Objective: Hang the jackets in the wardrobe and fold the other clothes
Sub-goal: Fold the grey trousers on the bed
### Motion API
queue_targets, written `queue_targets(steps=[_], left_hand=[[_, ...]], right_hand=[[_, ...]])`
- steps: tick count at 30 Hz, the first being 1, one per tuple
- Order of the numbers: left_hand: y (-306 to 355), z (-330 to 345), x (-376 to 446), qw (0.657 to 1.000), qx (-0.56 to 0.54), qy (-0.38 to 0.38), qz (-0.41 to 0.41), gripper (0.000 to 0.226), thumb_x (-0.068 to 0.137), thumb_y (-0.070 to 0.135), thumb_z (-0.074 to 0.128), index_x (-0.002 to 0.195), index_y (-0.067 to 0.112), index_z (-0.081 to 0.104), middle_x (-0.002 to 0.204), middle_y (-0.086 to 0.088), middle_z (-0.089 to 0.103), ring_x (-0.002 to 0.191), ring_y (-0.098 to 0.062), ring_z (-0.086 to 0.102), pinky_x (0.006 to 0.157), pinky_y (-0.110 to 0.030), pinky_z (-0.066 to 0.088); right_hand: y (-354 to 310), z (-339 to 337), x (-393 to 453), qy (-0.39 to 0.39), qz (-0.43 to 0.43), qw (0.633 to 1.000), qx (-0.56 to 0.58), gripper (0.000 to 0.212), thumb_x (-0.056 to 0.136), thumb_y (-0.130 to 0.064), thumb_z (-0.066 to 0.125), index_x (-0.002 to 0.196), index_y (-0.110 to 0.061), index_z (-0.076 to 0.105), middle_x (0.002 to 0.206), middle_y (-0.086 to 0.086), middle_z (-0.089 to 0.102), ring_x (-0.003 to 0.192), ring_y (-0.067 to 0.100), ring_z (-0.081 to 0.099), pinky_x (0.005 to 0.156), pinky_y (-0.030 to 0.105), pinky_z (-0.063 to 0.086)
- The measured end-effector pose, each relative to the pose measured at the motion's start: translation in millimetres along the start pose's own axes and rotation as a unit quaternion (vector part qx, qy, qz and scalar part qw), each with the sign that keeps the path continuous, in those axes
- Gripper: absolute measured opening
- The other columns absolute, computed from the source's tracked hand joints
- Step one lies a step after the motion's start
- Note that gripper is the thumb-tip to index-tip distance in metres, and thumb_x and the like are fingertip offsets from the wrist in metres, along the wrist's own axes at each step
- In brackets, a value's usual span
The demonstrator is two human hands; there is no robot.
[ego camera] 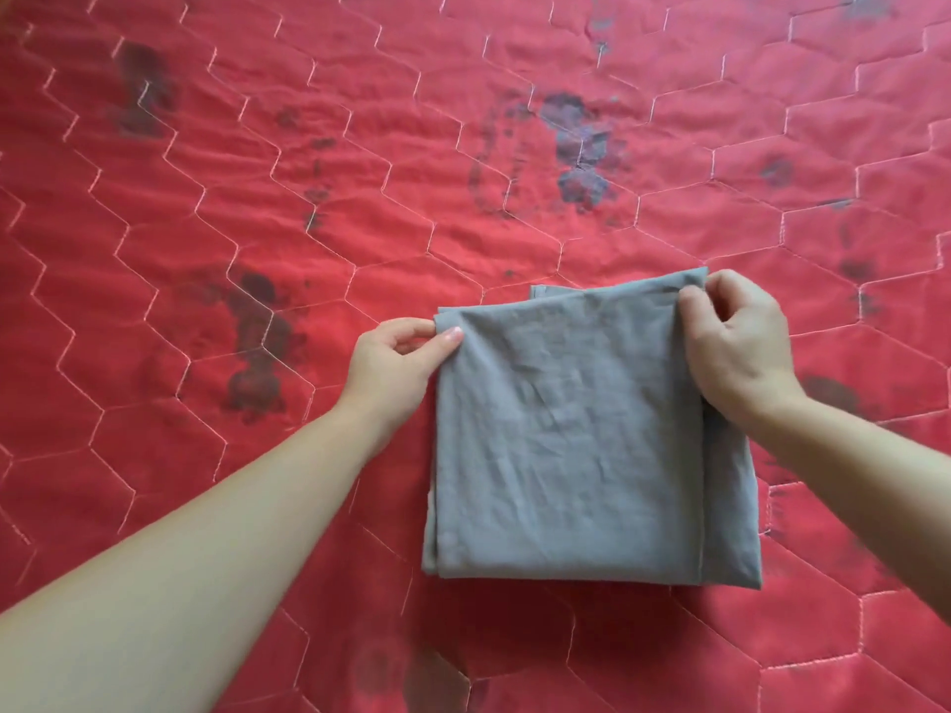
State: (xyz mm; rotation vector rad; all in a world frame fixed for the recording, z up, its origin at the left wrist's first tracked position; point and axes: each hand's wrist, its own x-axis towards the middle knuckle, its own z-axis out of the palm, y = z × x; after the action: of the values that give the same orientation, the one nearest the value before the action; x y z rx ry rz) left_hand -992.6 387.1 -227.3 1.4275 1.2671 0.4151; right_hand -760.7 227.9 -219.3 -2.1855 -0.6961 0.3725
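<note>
— Cloth (pixel 576 429), grey and folded, lies flat on a red quilt (pixel 257 198). Who holds it?
— Left hand (pixel 396 355) pinches its far left corner; right hand (pixel 741 342) pinches the far right corner. Cloth extends toward the person.

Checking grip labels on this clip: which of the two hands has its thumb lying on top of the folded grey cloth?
The left hand, pinching the folded grey cloth at its far left corner, thumb flat on top. The right hand curls knuckles-up round the far right corner.

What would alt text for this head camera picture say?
Two bare hands pinch the far corners of a folded grey garment lying on a red quilted bedcover: left hand at one corner, right hand at the other.
</note>
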Motion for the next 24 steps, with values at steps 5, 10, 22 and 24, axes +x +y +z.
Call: queue_targets(steps=[5,10,22,24], left_hand=[[-14.4,18.3,24.4,0.995,0.101,-0.008,-0.026,0.02,0.089,0.03,0.067,0.076,0.016,0.072,0.076,0.002,0.071,0.067,-0.008,0.059,0.069,-0.032,0.049],[-13.9,18.3,36.8,0.984,0.177,0.012,-0.014,0.027,0.088,0.04,0.065,0.076,0.016,0.071,0.066,0.008,0.063,0.065,-0.013,0.055,0.062,-0.028,0.044],[-27.4,48.9,-77.9,0.817,0.421,-0.125,0.374,0.04,0.085,0.043,0.051,0.114,0.02,0.066,0.122,-0.005,0.061,0.115,-0.03,0.055,0.095,-0.043,0.042],[-42.0,43.2,-89.6,0.8,0.464,-0.198,0.326,0.059,0.088,0.053,0.041,0.136,0.021,0.055,0.145,-0.005,0.049,0.137,-0.026,0.04,0.114,-0.045,0.029]], right_hand=[[29.6,28.6,13.6,-0.047,0.072,0.989,-0.12,0.029,0.098,-0.033,0.044,0.088,-0.008,0.056,0.094,0.014,0.06,0.089,0.027,0.051,0.073,0.033,0.034],[36.2,33.3,20.6,-0.043,0.086,0.979,-0.179,0.028,0.096,-0.043,0.041,0.09,-0.018,0.053,0.093,0.01,0.066,0.09,0.035,0.057,0.071,0.037,0.037],[11.7,12.1,-75.6,-0.14,-0.34,0.898,-0.24,0.039,0.082,-0.04,0.057,0.114,-0.018,0.064,0.129,0.008,0.057,0.122,0.03,0.049,0.104,0.049,0.03],[24.9,8.1,-96.3,-0.233,-0.32,0.873,-0.286,0.046,0.084,-0.047,0.051,0.119,-0.02,0.065,0.137,0.005,0.056,0.131,0.026,0.047,0.11,0.048,0.028]])
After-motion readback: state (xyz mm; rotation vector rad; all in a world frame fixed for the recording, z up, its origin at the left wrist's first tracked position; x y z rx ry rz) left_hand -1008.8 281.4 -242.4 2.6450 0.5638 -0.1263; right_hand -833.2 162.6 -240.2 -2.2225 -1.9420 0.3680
